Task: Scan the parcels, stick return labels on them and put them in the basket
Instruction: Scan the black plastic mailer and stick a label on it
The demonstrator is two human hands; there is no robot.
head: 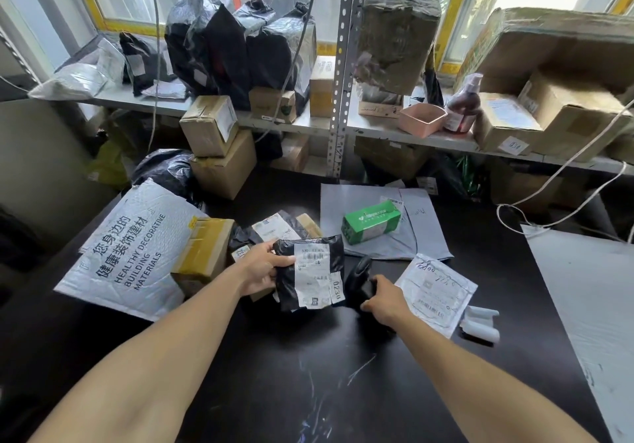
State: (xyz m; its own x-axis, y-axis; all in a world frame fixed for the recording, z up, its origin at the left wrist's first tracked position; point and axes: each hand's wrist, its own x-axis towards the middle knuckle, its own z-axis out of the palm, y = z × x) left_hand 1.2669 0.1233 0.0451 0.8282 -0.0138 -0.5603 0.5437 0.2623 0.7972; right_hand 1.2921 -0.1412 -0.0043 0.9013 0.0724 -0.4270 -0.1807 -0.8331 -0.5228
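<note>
Black plastic parcel (pixel 308 273), white label marked "023", sits above the dark bench (pixel 308 374) with the left hand (pixel 262 267) gripping its edge; right hand (pixel 386 302) curls round the black scanner (pixel 358 276); a white mailer (pixel 133 254) reads "HEALTHY BUILDING DECORATIVE MATERIALS"

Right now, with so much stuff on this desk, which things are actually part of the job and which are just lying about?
In use:
- black parcel with its white shipping label, held by the left hand
- black scanner, gripped by the right hand

Lying about:
- green box on the grey mailers
- pink tub on the shelf
- brown bottle beside it
- big white bag printed "Healthy Building Decorative Materials"
</note>
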